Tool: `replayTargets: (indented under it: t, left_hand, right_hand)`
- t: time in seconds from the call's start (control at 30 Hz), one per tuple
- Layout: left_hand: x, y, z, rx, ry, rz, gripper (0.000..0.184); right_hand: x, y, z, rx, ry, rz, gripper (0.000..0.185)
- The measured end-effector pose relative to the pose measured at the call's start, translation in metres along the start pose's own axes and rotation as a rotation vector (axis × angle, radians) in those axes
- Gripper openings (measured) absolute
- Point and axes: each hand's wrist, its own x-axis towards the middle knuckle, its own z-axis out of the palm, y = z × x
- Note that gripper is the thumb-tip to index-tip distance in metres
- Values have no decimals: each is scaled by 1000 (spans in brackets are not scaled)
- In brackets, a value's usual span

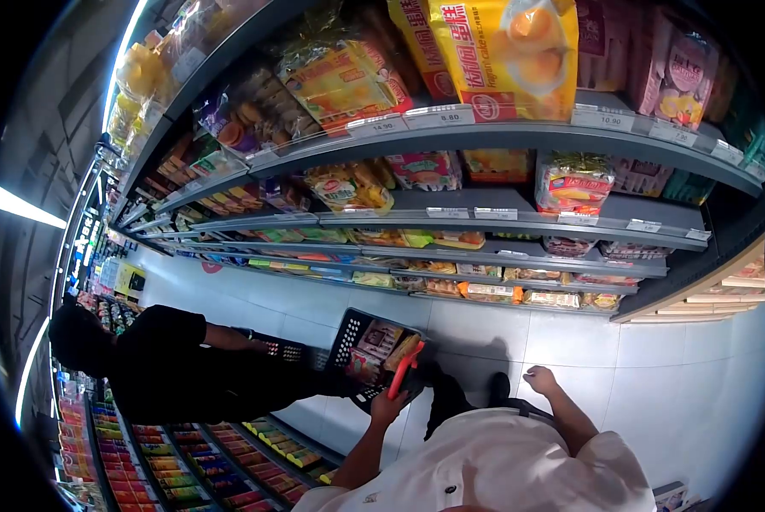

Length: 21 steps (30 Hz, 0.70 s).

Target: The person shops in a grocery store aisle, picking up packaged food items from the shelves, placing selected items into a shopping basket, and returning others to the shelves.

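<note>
My left hand [387, 407] is wrapped round the red handle [407, 367] of a black shopping basket [346, 340]. Inside the basket lie several packaged foods [375, 346], pink, white and brown; their exact kinds are too small to read. My right hand [539, 379] hangs at my right side above the floor, its fingers curled, with nothing visible in it. Ahead of me, shelves hold bagged cakes and breads. A large yellow bag of cakes [510, 55] stands on the upper shelf.
A person in dark clothes [165, 367] stands to my left, one arm reaching toward another black basket [284, 350]. Grey shelf edges [450, 128] with price tags curve across the front. Colourful packets fill a rack [169, 461] at lower left. Pale tiles [570, 341] cover the floor.
</note>
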Motion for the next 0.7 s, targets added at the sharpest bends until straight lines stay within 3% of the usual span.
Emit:
replayTargets:
  t: [0.17, 0.37, 0.47, 0.7]
  left_hand:
    - [-7, 10, -4, 139, 30, 113, 24]
    - [0, 0, 1, 68, 46, 79, 25]
    - [-9, 18, -5, 66, 4, -31, 45]
    - [-11, 23, -8, 116, 12, -4, 45]
  right_hand:
    - [2, -32, 15, 113, -225, -62, 47]
    - [3, 12, -6, -64, -90, 38, 46]
    - [-1, 45, -14, -74, -27, 103, 45]
    - [-10, 57, -15, -73, -40, 159, 44]
